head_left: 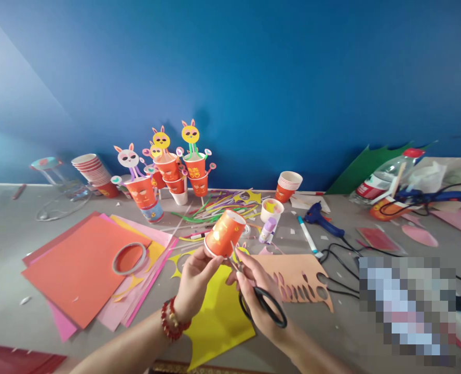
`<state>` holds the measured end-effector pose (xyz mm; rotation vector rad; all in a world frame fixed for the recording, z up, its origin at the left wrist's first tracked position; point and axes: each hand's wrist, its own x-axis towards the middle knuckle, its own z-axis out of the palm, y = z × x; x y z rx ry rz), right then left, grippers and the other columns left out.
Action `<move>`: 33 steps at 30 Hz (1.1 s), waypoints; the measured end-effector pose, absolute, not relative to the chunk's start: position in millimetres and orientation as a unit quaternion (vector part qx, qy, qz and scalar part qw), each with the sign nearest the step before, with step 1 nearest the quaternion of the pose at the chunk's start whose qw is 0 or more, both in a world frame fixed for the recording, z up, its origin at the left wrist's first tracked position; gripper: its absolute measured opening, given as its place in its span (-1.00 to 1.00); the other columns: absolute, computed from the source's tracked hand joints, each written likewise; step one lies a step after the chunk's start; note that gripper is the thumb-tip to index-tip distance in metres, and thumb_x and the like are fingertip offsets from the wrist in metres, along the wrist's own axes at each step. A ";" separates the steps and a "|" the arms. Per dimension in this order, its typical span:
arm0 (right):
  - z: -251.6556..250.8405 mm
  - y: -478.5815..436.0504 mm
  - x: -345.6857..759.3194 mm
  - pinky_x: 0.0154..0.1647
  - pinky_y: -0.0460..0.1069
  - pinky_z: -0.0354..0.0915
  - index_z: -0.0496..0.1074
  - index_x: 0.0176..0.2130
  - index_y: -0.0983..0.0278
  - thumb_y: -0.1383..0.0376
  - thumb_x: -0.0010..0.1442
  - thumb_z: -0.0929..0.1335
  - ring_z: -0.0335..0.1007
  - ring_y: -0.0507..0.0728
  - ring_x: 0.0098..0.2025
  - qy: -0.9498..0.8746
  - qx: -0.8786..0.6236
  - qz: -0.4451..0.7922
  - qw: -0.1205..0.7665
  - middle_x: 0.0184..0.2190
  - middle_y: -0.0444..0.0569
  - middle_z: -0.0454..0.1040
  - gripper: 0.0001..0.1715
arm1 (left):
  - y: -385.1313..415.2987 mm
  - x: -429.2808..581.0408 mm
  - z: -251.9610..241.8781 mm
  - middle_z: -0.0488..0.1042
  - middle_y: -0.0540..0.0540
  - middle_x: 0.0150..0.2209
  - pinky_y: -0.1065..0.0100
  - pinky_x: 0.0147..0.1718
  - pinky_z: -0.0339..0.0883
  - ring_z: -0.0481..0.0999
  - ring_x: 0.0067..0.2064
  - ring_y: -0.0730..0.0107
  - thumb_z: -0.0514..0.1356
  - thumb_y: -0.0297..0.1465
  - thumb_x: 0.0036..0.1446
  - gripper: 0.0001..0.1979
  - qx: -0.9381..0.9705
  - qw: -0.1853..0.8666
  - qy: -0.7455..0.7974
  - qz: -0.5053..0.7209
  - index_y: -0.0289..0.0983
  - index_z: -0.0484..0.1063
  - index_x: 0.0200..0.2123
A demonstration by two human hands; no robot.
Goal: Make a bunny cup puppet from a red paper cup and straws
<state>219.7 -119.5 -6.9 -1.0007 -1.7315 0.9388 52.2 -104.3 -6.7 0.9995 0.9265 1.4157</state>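
Tilted above the table is an orange paper cup (223,235), gripped near its lower end by the fingers and thumb of my left hand (200,275). Two strands of red beads circle that wrist. My right hand (256,285) is closed around a pair of scissors with black handles (271,307). The blades point up at the cup's lower edge, close to my left fingertips; whether they touch or cut it I cannot tell. Beneath both hands lies a yellow sheet (218,327) with cut edges. A small yellow cut-out face (241,253) shows partly behind my right fingers.
Orange, pink and yellow sheets (78,265) with a tape roll (116,262) lie left. Finished cup figures (140,189) stand behind, beside pipe cleaners (218,210). A glue stick (268,228), blue glue gun (324,221), its cables, and holed peach paper (288,265) are right.
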 end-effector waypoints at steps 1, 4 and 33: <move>-7.1 -120.1 219.6 -0.20 0.00 0.47 0.24 0.31 0.17 0.19 0.44 0.20 0.59 0.16 -0.28 -0.699 -0.411 0.376 0.449 -0.33 -0.03 0.60 -0.50 | -104.1 53.0 -7.1 0.63 -0.11 -0.30 0.29 -0.16 0.46 0.60 -0.25 0.28 0.35 -0.31 0.15 -0.82 0.408 0.569 0.385 0.602 -0.31 0.54 -0.27; -7.9 -121.1 220.4 -0.13 0.02 0.47 0.24 0.31 0.14 0.21 0.44 0.21 0.59 0.16 -0.29 -0.700 -0.422 0.366 0.445 -0.33 -0.05 0.60 -0.50 | -103.3 54.8 -8.2 0.61 -0.08 -0.34 0.33 -0.19 0.46 0.58 -0.28 0.35 0.38 -0.34 0.10 -0.83 0.351 0.627 0.349 0.602 -0.31 0.56 -0.28; 9.3 -118.1 228.2 -0.31 -0.03 0.37 0.20 0.30 0.20 0.13 0.42 0.23 0.43 0.08 -0.41 -0.579 -0.361 0.563 0.467 -0.42 -0.08 0.59 -0.47 | -88.0 26.4 -22.4 0.55 -0.22 -0.01 0.19 -0.10 0.53 0.59 -0.08 0.10 0.46 -0.18 -0.05 -0.27 0.508 0.532 0.366 0.569 -0.20 0.29 0.15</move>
